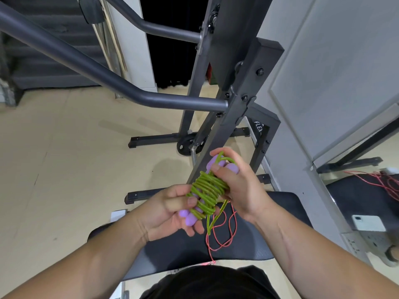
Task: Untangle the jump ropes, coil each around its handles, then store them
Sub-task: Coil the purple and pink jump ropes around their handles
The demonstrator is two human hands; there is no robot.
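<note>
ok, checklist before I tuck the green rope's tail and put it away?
1. Left hand grips the lower ends of the purple handles: ok.
2. Right hand grips their upper ends, thumb on the coil: ok.
3. Green rope wound round both handles in many turns: ok.
4. Tail secured: not ok, a loose green loop hangs below the coil.
5. That loop free of the red rope lying on the bench pad: cannot tell, they overlap in the head view.
6. Storage spot in sight: cannot tell, none is obvious.
</note>
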